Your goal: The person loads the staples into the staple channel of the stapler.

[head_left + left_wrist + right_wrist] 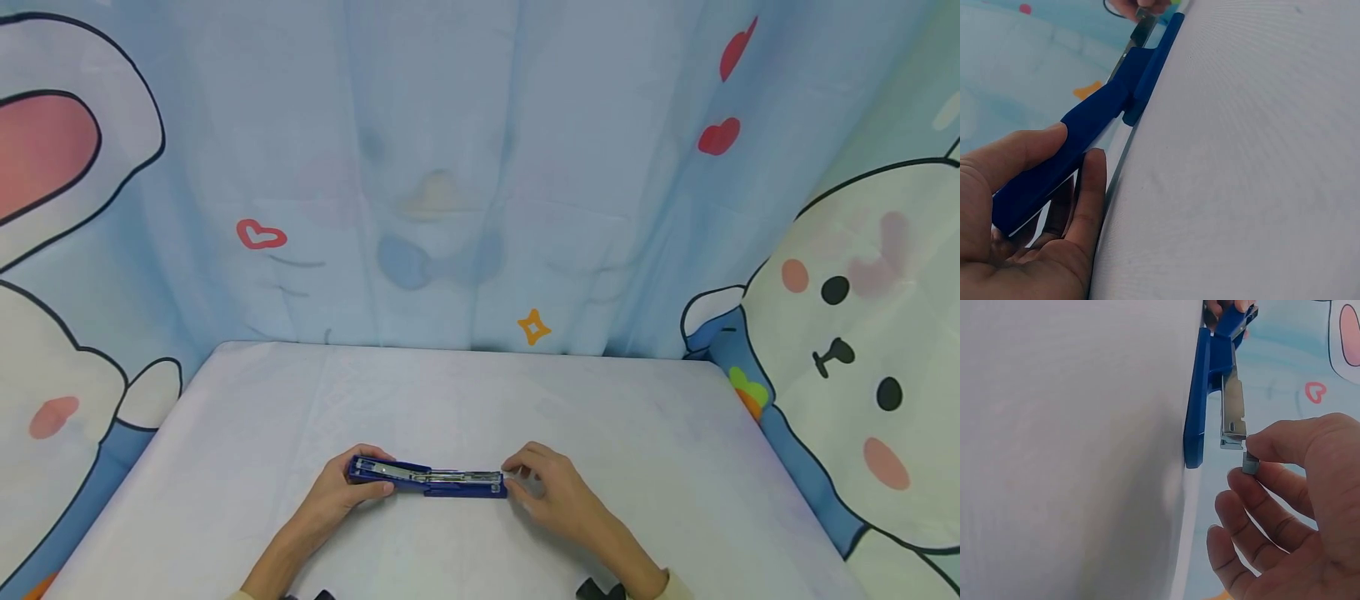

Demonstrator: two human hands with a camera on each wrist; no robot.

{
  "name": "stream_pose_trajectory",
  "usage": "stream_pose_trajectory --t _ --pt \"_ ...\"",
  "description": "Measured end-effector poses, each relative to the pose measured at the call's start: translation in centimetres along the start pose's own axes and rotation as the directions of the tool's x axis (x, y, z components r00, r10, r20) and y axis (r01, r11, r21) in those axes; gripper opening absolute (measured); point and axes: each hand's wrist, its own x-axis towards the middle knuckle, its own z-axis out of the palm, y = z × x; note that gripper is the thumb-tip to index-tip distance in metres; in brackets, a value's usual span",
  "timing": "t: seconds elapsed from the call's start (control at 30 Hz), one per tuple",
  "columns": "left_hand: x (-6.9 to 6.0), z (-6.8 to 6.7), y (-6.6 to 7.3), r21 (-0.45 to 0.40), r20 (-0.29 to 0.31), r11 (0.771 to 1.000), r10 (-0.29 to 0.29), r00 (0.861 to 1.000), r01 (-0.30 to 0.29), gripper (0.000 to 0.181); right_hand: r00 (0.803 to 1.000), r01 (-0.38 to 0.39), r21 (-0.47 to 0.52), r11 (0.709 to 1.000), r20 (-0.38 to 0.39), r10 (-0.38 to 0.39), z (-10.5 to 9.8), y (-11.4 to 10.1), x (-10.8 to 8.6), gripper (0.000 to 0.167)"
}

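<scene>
A blue stapler (465, 483) lies opened out on the white table, its metal magazine (1233, 406) exposed. My left hand (337, 487) grips the raised top arm (1054, 169) between thumb and fingers at the left end. At the right end, my right hand (551, 492) pinches a small grey metallic piece (1250, 464) between thumb and fingertip, just off the magazine's tip; the right wrist view shows the other fingers loosely bent. Whether that piece touches the magazine, I cannot tell.
The white tabletop (465, 392) extends around the stapler. Behind it hangs a light blue curtain (450, 125) with cartoon prints. Black objects (600, 590) show near the wrists at the bottom edge of the head view.
</scene>
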Motion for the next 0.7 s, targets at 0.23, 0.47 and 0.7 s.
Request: stream_pose_trajectory --t 0.23,0.47,0.7 --pt "-0.05 -0.04 -0.03 0.016 -0.014 1.0 -0.005 1.0 0.005 0.054 1.0 0.012 0.011 1.0 0.001 -0.012 0.27 -0.04 0.13 0.016" --pt "-0.07 0.0 0.13 0.02 -0.022 1.0 -0.009 1.0 0.009 0.054 1.0 0.014 0.003 1.0 0.0 -0.014 0.33 -0.24 0.28 0.016" --pt "-0.14 0.03 0.25 0.025 -0.018 1.0 -0.011 1.0 0.011 0.053 1.0 0.024 0.005 1.0 -0.007 -0.024 0.47 -0.27 0.4 0.016"
